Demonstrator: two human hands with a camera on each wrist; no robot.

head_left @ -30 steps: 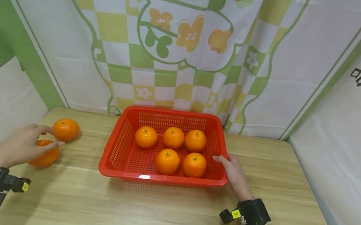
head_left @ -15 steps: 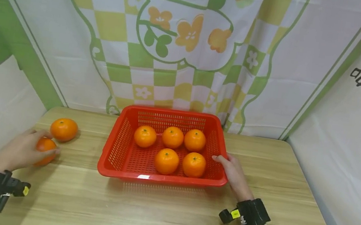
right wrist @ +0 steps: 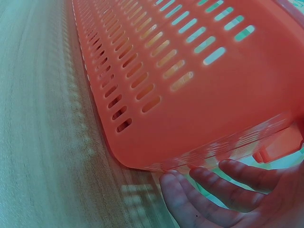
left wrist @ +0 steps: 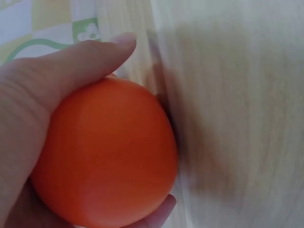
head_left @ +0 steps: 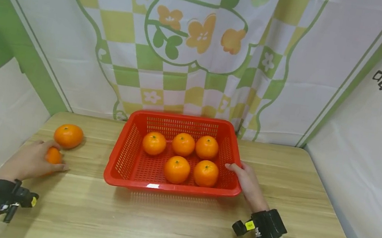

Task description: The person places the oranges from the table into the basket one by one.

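Note:
At the left of the table my left hand [head_left: 30,160] has its thumb and fingers curled round an orange [left wrist: 107,152], which still sits low at the tabletop. A second orange [head_left: 68,136] lies just behind that hand. My right hand [head_left: 249,186] grips the right side of a red plastic basket [head_left: 171,189], thumb over the rim. In the right wrist view the fingers [right wrist: 228,190] lie along the outside of its slotted wall. Several oranges, among them a front one [head_left: 177,170], stand inside the basket, mostly toward its right half.
The wooden table [head_left: 169,228] carries the basket near its back edge. A checked curtain [head_left: 195,83] hangs right behind, and printed fabric walls [head_left: 370,158] close in both sides.
My left hand has come down over the nearer orange and closed round it, shifting slightly right and covering more of it. The right hand and basket stay put.

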